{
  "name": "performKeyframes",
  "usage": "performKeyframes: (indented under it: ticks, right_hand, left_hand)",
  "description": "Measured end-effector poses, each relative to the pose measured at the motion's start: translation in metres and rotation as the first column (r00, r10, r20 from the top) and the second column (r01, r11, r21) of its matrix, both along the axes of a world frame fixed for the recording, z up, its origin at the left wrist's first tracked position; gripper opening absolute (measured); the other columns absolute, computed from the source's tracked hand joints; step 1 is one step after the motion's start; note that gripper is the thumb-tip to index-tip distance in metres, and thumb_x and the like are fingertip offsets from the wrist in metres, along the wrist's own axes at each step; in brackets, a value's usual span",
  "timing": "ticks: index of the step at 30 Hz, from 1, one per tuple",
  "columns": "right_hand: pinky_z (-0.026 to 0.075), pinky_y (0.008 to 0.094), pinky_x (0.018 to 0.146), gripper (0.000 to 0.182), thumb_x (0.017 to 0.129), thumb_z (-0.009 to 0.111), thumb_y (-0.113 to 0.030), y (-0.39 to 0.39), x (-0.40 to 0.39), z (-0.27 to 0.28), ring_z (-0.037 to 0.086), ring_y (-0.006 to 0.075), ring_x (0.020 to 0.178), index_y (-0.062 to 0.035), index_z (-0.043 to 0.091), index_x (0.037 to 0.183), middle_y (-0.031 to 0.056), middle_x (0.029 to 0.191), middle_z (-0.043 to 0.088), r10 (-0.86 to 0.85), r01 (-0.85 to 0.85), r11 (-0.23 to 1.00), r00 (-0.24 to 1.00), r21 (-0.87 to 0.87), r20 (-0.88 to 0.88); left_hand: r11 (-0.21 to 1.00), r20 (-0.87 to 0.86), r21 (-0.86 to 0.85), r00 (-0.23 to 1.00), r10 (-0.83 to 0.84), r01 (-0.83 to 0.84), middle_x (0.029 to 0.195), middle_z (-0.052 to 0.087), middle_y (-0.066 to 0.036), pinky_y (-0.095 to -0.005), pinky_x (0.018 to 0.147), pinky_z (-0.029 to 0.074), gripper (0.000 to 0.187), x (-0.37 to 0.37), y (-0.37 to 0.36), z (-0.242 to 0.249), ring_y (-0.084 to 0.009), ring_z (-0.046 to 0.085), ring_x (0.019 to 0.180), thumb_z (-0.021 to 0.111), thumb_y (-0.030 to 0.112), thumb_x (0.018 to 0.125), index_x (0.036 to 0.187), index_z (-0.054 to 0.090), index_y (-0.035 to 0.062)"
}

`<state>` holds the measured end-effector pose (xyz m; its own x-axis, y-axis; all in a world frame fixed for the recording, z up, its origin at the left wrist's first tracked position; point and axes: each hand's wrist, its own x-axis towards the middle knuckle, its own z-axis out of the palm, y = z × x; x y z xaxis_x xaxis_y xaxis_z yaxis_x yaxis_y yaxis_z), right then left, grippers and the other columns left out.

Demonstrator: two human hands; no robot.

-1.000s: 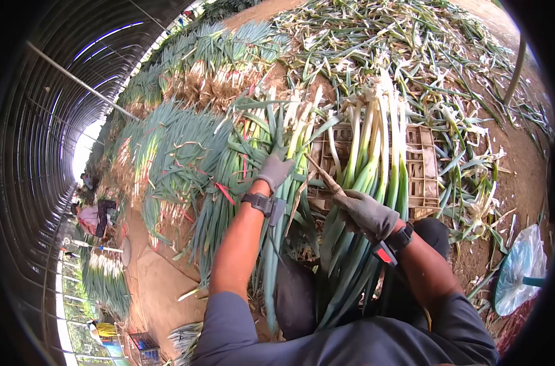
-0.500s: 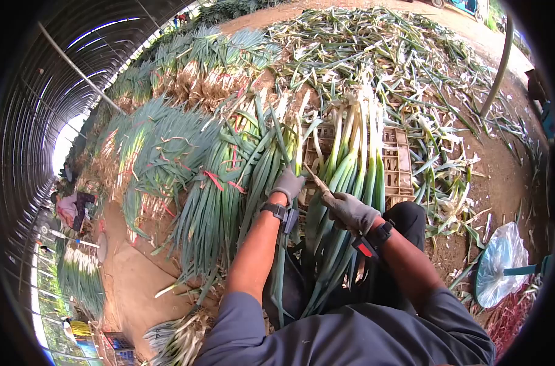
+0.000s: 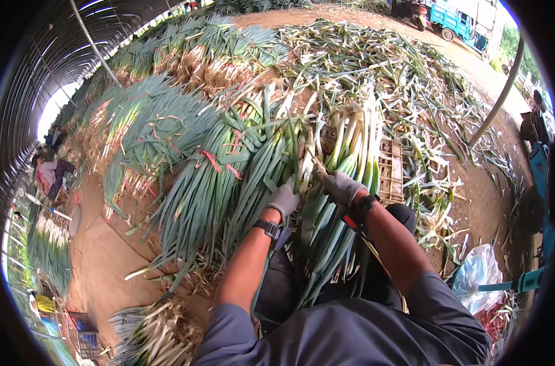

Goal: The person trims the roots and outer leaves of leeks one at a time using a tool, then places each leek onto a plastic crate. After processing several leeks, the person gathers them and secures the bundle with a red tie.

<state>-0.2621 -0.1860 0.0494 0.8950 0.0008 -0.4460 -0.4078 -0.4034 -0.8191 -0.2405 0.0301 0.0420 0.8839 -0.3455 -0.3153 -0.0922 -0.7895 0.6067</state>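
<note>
In the head view my left hand (image 3: 284, 200), in a grey glove, is closed around a long green onion (image 3: 305, 160), its pale end pointing away from me. My right hand (image 3: 339, 185), gloved too, is closed just to the right, close to that stalk. Something narrow and brownish shows at its fingers; I cannot make out what it is. A bundle of green onions (image 3: 349, 146) with white stems lies under and beside my right hand, leaves towards my lap. Left of my left hand is a large pile of green onions (image 3: 195, 195) with red ties.
A slatted crate (image 3: 392, 171) is under the white stems. Stripped leaves (image 3: 381, 58) cover the ground ahead. More bundles (image 3: 149, 122) lie left, and loose onions (image 3: 161, 335) lower left. A plastic bag (image 3: 472, 274) is at right, a blue cart (image 3: 451, 23) far back, a person (image 3: 51, 174) far left.
My right hand has moved forward and slightly left, and my left hand slightly back. The narrow brownish thing shows less now. The view has shifted, bringing the blue cart further into sight.
</note>
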Motion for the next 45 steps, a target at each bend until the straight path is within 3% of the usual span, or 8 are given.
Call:
performKeyframes:
  ticks: [8, 13, 26, 31, 36, 39, 41, 45]
  right_hand:
    - [0.042, 0.0359, 0.046, 0.066, 0.094, 0.053, -0.063, 0.007, 0.011, 0.016, 0.057, 0.0197, 0.052, 0.0007, 0.066, 0.086, 0.0077, 0.07, 0.062, -0.003, -0.008, 0.98, 0.999, -0.199, -0.053]
    - [0.044, 0.0365, 0.05, 0.058, 0.095, 0.052, -0.058, 0.003, 0.024, 0.024, 0.057, 0.0193, 0.055, -0.0028, 0.066, 0.086, 0.0056, 0.07, 0.061, -0.004, -0.046, 0.943, 0.989, -0.33, -0.149]
    - [0.05, 0.0355, 0.056, 0.059, 0.096, 0.052, -0.055, -0.013, 0.06, 0.025, 0.062, 0.0199, 0.062, 0.0017, 0.068, 0.098, 0.0089, 0.081, 0.065, 0.176, -0.22, 0.855, 0.975, -0.47, -0.135]
    - [0.051, 0.0349, 0.059, 0.061, 0.095, 0.052, -0.057, -0.021, 0.06, 0.034, 0.063, 0.0198, 0.064, 0.002, 0.068, 0.097, 0.0075, 0.08, 0.066, 0.051, -0.098, 0.917, 0.99, -0.386, -0.13]
    - [0.052, 0.033, 0.058, 0.058, 0.099, 0.049, -0.055, -0.034, 0.058, 0.045, 0.064, 0.0179, 0.066, 0.0007, 0.067, 0.099, 0.0089, 0.08, 0.065, 0.109, -0.171, 0.894, 0.98, -0.414, -0.169]
    - [0.05, 0.0312, 0.056, 0.06, 0.098, 0.054, -0.058, -0.059, 0.034, 0.019, 0.06, 0.0149, 0.063, 0.0003, 0.067, 0.106, 0.006, 0.074, 0.06, -0.087, 0.09, 0.994, 0.994, -0.054, 0.07]
    - [0.049, 0.0314, 0.055, 0.062, 0.098, 0.055, -0.061, -0.078, 0.012, 0.021, 0.059, 0.0138, 0.061, -0.0011, 0.067, 0.111, 0.0047, 0.073, 0.06, -0.073, 0.073, 0.997, 0.997, 0.033, -0.008]
    - [0.047, 0.0286, 0.053, 0.05, 0.102, 0.056, -0.052, -0.114, -0.036, 0.042, 0.058, 0.0105, 0.061, -0.0066, 0.068, 0.119, 0.0017, 0.077, 0.06, 0.108, -0.105, 0.975, 0.994, 0.198, -0.007]
  left_hand:
    - [0.998, 0.152, 0.046, 0.988, 0.022, -0.029, 0.127, 0.066, -0.026, -0.0498, 0.094, 0.054, 0.082, 0.009, 0.018, -0.073, -0.0427, 0.067, 0.109, 0.064, 0.038, 0.091, 0.161, 0.027, 0.0165]
    - [0.975, 0.103, 0.214, 0.991, -0.082, 0.058, 0.122, 0.067, -0.027, -0.0504, 0.094, 0.054, 0.081, -0.008, 0.009, -0.027, -0.0439, 0.067, 0.108, 0.06, 0.036, 0.094, 0.163, 0.022, 0.0168]
    - [0.982, 0.09, 0.178, 0.993, -0.074, 0.057, 0.117, 0.069, -0.027, -0.0514, 0.094, 0.054, 0.083, -0.002, 0.011, -0.043, -0.0445, 0.067, 0.105, 0.059, 0.037, 0.095, 0.163, 0.018, 0.0151]
    - [0.981, 0.07, 0.178, 0.993, -0.092, 0.079, 0.114, 0.07, -0.026, -0.0515, 0.093, 0.054, 0.083, -0.001, 0.004, -0.04, -0.0428, 0.069, 0.103, 0.058, 0.038, 0.095, 0.163, 0.017, 0.0157]
    - [0.988, 0.195, -0.151, 0.981, -0.012, 0.043, 0.107, 0.072, -0.023, -0.0472, 0.084, 0.057, 0.073, 0.01, 0.01, -0.069, -0.0397, 0.071, 0.093, 0.061, 0.034, 0.095, 0.16, 0.03, 0.021]
    - [0.845, -0.122, -0.521, 0.991, 0.062, -0.117, 0.097, 0.07, -0.012, -0.0386, 0.07, 0.059, 0.065, 0.009, 0.004, -0.023, -0.0257, 0.07, 0.079, 0.064, 0.024, 0.098, 0.158, 0.038, 0.0218]
    - [0.708, -0.297, -0.67, 0.955, 0.021, -0.224, 0.085, 0.061, -0.003, -0.0266, 0.054, 0.054, 0.062, 0.006, -0.009, 0.022, -0.0089, 0.06, 0.064, 0.063, 0.014, 0.1, 0.157, 0.041, 0.0232]
    - [0.724, -0.172, -0.678, 0.985, 0.01, -0.126, 0.089, 0.064, -0.002, -0.028, 0.054, 0.053, 0.062, 0.033, -0.039, 0.053, -0.0094, 0.06, 0.065, 0.064, 0.014, 0.098, 0.156, 0.044, 0.0217]
